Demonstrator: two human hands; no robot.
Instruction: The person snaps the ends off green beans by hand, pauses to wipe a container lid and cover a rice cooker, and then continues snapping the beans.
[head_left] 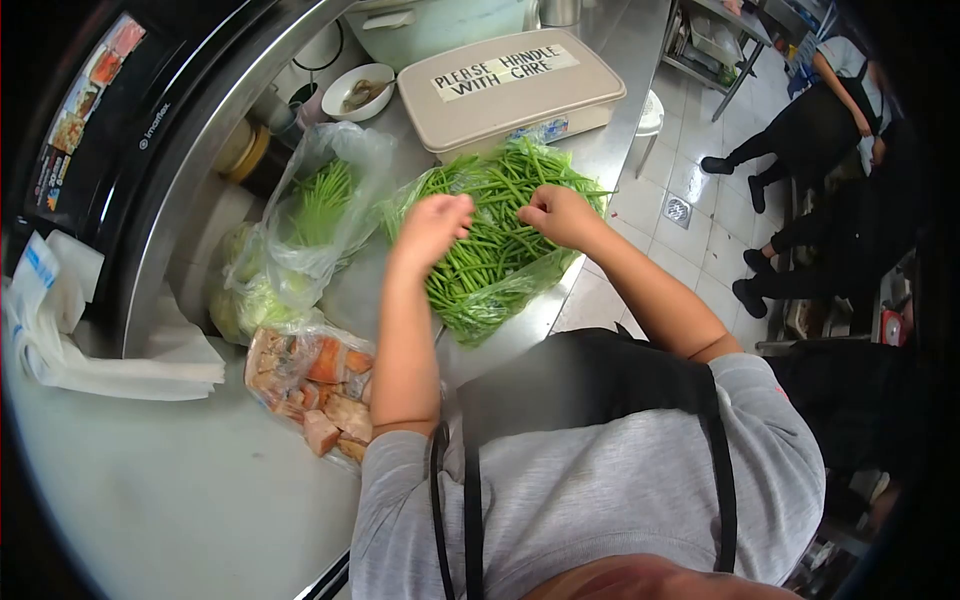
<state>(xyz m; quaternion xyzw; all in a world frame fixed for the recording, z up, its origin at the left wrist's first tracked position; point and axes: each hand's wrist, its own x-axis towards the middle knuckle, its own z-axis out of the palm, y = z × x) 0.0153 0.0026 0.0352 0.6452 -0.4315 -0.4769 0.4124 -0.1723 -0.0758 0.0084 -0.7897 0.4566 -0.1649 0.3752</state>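
Observation:
Cut green stalks [490,225] lie heaped on clear plastic on the steel counter. My left hand [436,232] is over the left side of the heap, its fingers curled; what they hold, if anything, is too small to tell. Over the right side, my right hand [562,215] has its fingers pinched together, and I cannot make out anything in them. Left of the heap stands a clear plastic bag [345,165] with more green stalks [324,203] inside.
Behind the heap sits a lidded beige box [510,90], with a white bowl [358,92] to its left. A bag of orange and pale chunks [312,385] lies near my left forearm. People in dark clothes stand at the right, beyond a white stool [650,117].

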